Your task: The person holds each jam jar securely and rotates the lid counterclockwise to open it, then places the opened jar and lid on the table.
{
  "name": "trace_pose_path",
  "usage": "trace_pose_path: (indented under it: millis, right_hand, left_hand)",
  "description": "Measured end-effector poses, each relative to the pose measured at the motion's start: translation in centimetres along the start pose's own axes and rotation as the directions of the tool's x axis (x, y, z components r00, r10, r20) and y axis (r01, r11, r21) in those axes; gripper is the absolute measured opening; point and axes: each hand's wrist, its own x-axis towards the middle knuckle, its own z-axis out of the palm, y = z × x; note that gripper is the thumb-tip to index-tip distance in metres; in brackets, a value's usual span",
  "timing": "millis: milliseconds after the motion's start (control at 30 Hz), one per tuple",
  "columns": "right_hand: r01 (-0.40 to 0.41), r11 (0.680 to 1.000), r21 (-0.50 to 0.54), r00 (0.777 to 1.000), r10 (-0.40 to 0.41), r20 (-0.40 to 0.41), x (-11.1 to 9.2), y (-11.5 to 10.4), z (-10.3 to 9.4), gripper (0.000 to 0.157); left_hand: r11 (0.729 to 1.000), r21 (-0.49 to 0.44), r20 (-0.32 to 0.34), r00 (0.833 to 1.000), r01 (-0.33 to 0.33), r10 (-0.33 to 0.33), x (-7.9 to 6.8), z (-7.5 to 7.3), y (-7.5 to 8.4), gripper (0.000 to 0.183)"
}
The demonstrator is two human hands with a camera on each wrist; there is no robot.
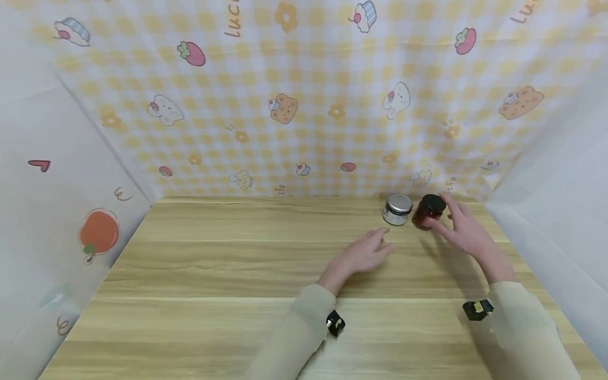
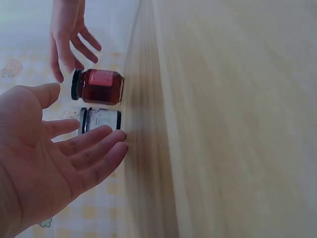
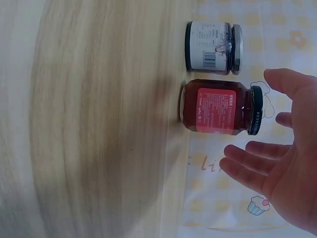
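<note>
Two glass jars stand upright at the back right of the wooden table. One jar has a silver lid and a white label with a barcode. Beside it on the right is a jar of dark red contents with a black lid and a red label. My right hand reaches around the red jar, thumb in front and fingers behind; in the right wrist view a gap shows between hand and jar. My left hand is held out before the silver-lidded jar, fingers extended and apart from it.
The wooden table meets a yellow checked cloth hanging right behind the jars. White side walls bound it at left and right. A black wrist camera sits on the left sleeve, another on the right.
</note>
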Motion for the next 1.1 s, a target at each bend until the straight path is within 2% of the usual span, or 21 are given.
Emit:
trace_pose_path:
  millis: [233,533,833,1000,1100]
  right_hand:
    - [-0.010,1.000,-0.005,1.000,0.010,0.020,1.0,0.5,-0.3,0.088]
    - [0.046,0.999,0.007,0.999,-0.046,0.011,1.8,0.7,-0.4,0.079]
    - [0.083,0.996,-0.032,0.997,-0.083,-0.004,2.6,0.7,-0.5,0.071]
    - [0.131,0.991,-0.036,0.991,-0.132,-0.025,2.9,0.8,-0.3,0.065]
    - [0.122,0.992,-0.039,0.992,-0.123,-0.018,3.0,0.8,-0.2,0.064]
  left_hand:
    - [0.999,0.037,0.018,1.000,-0.021,0.021,1.8,0.9,1.3,0.062]
    - [0.994,0.100,-0.027,0.998,-0.050,0.053,4.7,1.9,3.0,0.059]
    - [0.995,0.084,-0.049,0.997,-0.053,0.057,6.8,2.9,4.4,0.062]
    - [0.997,0.072,-0.090,0.995,-0.036,0.042,7.5,3.5,5.0,0.063]
    - [0.999,0.038,-0.112,0.993,-0.022,0.026,7.7,3.8,5.1,0.065]
